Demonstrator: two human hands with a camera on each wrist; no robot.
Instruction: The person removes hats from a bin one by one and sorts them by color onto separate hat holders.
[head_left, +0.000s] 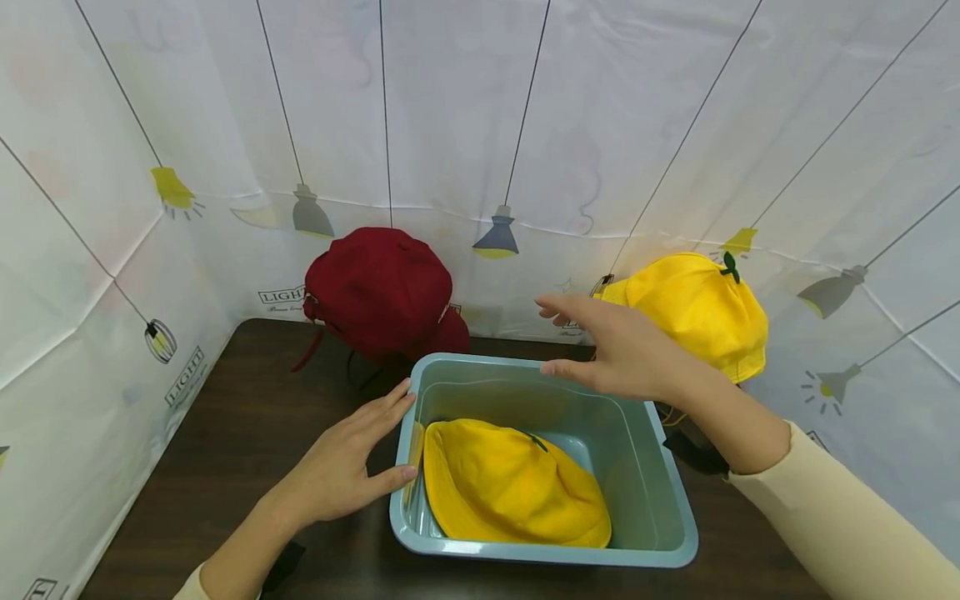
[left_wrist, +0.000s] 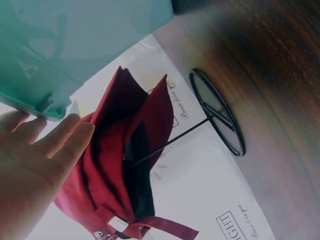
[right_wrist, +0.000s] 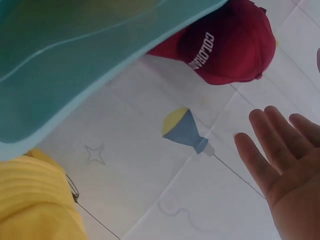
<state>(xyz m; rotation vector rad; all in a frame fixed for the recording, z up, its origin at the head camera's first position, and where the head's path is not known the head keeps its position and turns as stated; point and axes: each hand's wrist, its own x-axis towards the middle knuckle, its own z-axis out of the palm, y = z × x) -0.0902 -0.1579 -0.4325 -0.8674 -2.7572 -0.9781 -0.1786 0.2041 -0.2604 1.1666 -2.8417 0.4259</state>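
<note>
A yellow bucket hat (head_left: 517, 487) with a green sprout lies on its side in a blue-grey plastic basin (head_left: 543, 552). My left hand (head_left: 337, 458) touches the basin's left rim, fingers straight and thumb at the edge. Above the basin's far right rim hovers my right hand (head_left: 622, 346), holding nothing, its fingers extended. Behind the basin, to the left, a dark red cap (head_left: 378, 292) hangs on a black wire stand (left_wrist: 215, 115). The left wrist view shows its strap and buckle. A second yellow hat (head_left: 701, 312) with a green sprout stands at the back right, partly behind my right arm.
A dark wooden table (head_left: 225, 450) carries everything. White curtain cloth (head_left: 450, 108) printed with hanging lamps rises close behind the hats and along the left side. White lettering (right_wrist: 202, 52) shows on the red cap's front in the right wrist view.
</note>
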